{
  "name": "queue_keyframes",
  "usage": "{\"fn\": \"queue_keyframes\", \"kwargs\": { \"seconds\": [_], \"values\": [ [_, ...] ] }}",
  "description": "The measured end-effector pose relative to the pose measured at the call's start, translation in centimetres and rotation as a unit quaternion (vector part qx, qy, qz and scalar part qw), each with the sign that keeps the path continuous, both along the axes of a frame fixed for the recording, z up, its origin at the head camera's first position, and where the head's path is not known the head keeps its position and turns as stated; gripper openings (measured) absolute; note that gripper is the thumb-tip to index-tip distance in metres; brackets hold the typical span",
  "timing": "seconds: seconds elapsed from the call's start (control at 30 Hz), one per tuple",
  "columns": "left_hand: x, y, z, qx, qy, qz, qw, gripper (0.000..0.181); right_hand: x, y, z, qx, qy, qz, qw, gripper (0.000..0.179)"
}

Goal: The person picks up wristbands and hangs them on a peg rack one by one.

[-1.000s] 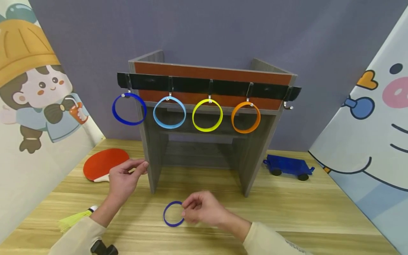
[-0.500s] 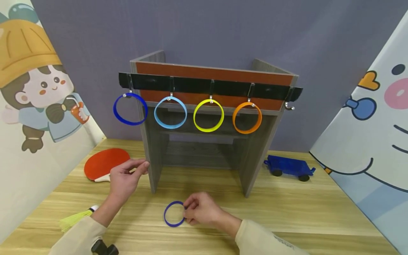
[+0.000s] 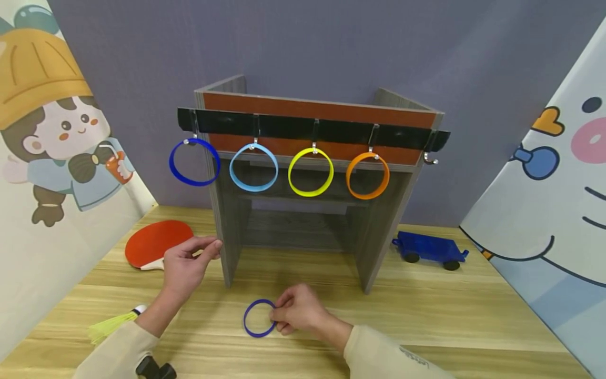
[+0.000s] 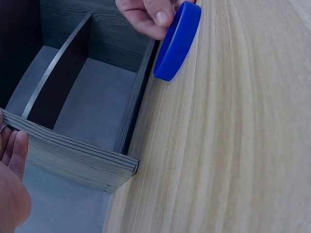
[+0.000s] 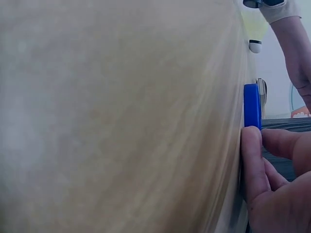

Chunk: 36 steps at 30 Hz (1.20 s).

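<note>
A dark blue silicone wristband [image 3: 246, 322] lies on the wooden table in front of a grey shelf unit [image 3: 379, 231]. My right hand [image 3: 303, 311] pinches its right edge between thumb and fingers. The right wrist view shows the fingertips at one end of the wristband [image 5: 251, 104], close against the table top. My left hand [image 3: 186, 265] touches the unit's left side panel [image 4: 92, 165], its straight fingertips at the panel's front edge. From hooks on a black rail [image 3: 284, 126] hang dark blue [image 3: 172, 168], light blue [image 3: 232, 173], yellow [image 3: 290, 181] and orange [image 3: 349, 184] wristbands.
The rail's rightmost hook [image 3: 430, 159] carries nothing. A red table-tennis bat [image 3: 156, 239] lies at the left, and a shuttlecock [image 3: 111, 323] sits by the left forearm. A blue toy wagon [image 3: 428, 247] stands right of the unit.
The right hand's fingers have closed on the edge of the blue wristband, and its forearm has shifted slightly left. The left hand stays at the side panel. The hanging wristbands have not moved.
</note>
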<state>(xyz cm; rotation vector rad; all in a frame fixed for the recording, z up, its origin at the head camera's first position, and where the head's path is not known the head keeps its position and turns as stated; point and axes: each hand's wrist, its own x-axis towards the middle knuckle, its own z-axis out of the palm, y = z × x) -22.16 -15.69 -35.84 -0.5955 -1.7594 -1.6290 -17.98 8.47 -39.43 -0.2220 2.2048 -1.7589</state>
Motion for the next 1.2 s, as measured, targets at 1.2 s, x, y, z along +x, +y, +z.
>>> {"fn": "queue_keyframes", "kwargs": {
  "seconds": [1.2],
  "values": [
    [-0.8, -0.4, -1.0, 0.011, -0.003, -0.009, 0.9999, 0.013, 1.3, 3.5, 0.0, -0.039, -0.004, 0.014, 0.9991, 0.013]
  ]
}}
